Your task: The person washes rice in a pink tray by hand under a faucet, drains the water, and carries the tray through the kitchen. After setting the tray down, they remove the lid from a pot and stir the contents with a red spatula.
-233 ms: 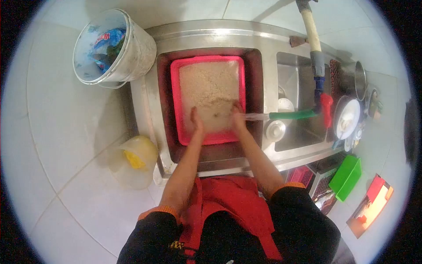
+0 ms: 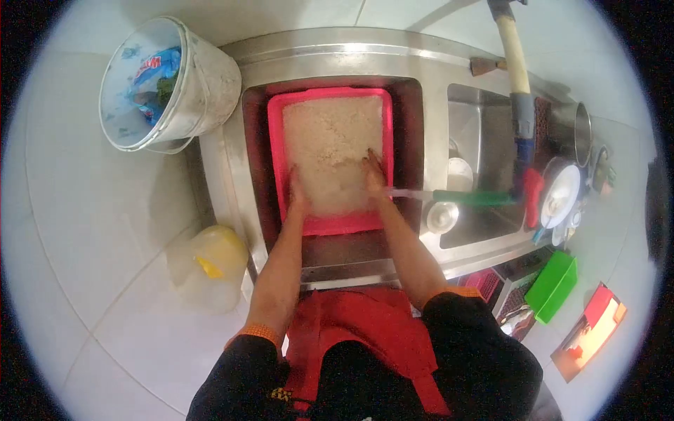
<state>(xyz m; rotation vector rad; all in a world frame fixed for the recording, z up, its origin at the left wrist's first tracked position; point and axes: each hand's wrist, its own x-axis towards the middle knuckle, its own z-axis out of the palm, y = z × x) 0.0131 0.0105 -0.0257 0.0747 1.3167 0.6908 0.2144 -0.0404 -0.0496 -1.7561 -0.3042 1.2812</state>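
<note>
A pink tub (image 2: 275, 140) sits in the left sink basin. Cloudy water fills it, over a heap of pale grains (image 2: 330, 133) that look like rice. My left hand (image 2: 298, 185) is partly in the water by the tub's left wall, its fingers stretched forward and blurred. On the right side, my right hand (image 2: 375, 172) dips in with fingers extended and somewhat apart; neither hand visibly grips anything. From a green hose (image 2: 470, 198), a stream of water runs in beside my right wrist.
A white bucket (image 2: 217, 88) with a blue packet stands at the upper left. Below it is a pale yellow-topped container (image 2: 221, 252). At right are a second basin (image 2: 488, 119), a pipe with a red tap handle (image 2: 533, 196), stacked plates (image 2: 560, 193), a pot (image 2: 579, 133) and a green bin (image 2: 551, 286).
My hands have spread apart: the left toward the tub's left wall, the right slightly forward. The grain surface looks more spread out. The view has shifted slightly.
</note>
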